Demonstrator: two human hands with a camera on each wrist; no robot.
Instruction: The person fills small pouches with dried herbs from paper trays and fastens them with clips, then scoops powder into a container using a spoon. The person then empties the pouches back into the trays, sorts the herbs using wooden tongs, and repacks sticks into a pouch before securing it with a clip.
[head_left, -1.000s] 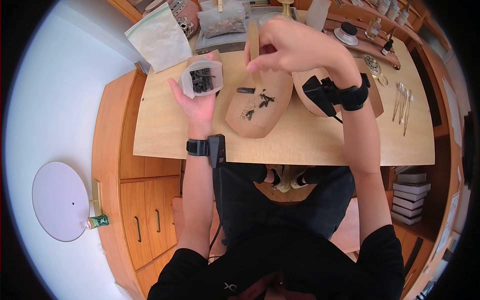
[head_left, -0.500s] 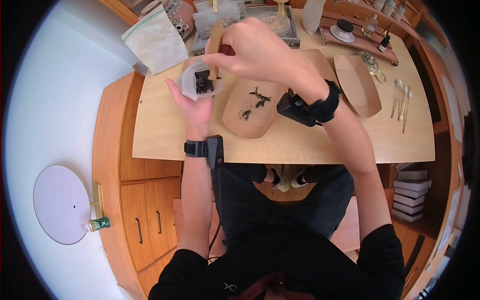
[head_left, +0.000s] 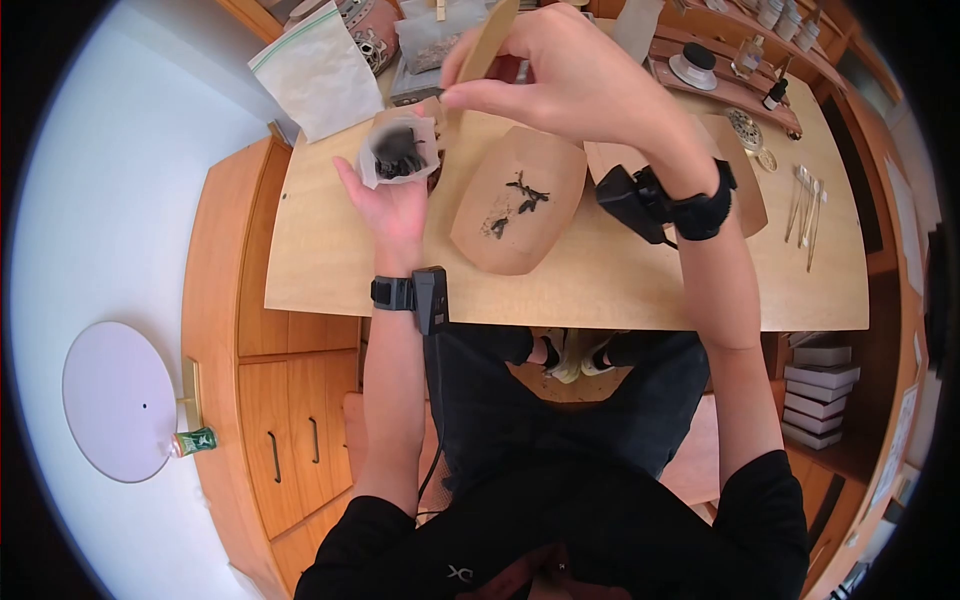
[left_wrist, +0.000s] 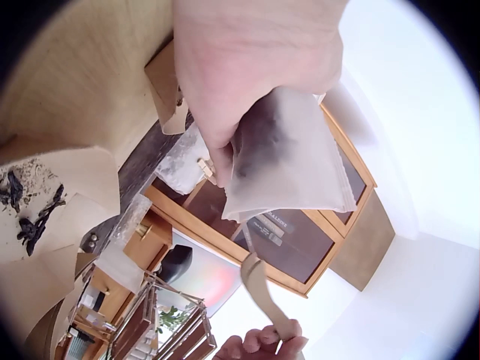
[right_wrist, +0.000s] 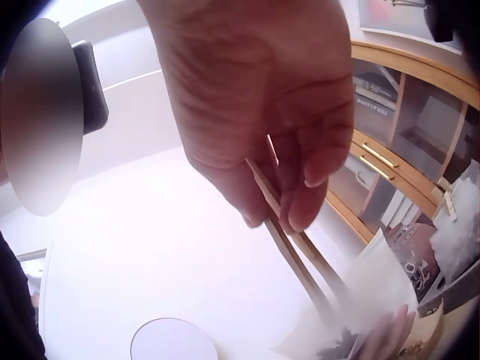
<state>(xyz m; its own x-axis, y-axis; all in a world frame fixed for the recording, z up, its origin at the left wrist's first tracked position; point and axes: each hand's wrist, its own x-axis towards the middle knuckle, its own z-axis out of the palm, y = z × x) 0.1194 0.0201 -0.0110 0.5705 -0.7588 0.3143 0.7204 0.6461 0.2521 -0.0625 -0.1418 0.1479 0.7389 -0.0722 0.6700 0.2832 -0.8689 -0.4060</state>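
Note:
My left hand (head_left: 397,215), palm up at the table's left side, holds a translucent white pouch (head_left: 370,165). Dark, twig-like dried pieces (head_left: 400,163) fill its open mouth, and in the left wrist view they show as a dark shadow through the pouch wall. Up and right of the pouch, my right hand (head_left: 575,80) pinches wooden tongs (head_left: 488,42). Their two slim arms point toward the pouch mouth in the right wrist view, the tips blurred there. Between the hands lies a brown paper tray (head_left: 510,255) bearing a few black dried pieces (head_left: 530,195) and crumbs.
More brown paper trays (head_left: 740,205) lie under and beyond my right forearm. A white zip bag (head_left: 315,75) leans at the back left. Further right are a wooden stand (head_left: 730,80) with jars and bottles, and several thin metal tools (head_left: 807,215).
The tongs carried a black piece from the paper tray to the pouch. They have since lifted up and away, and that piece no longer shows on the tray. The left hand has stayed nearly still.

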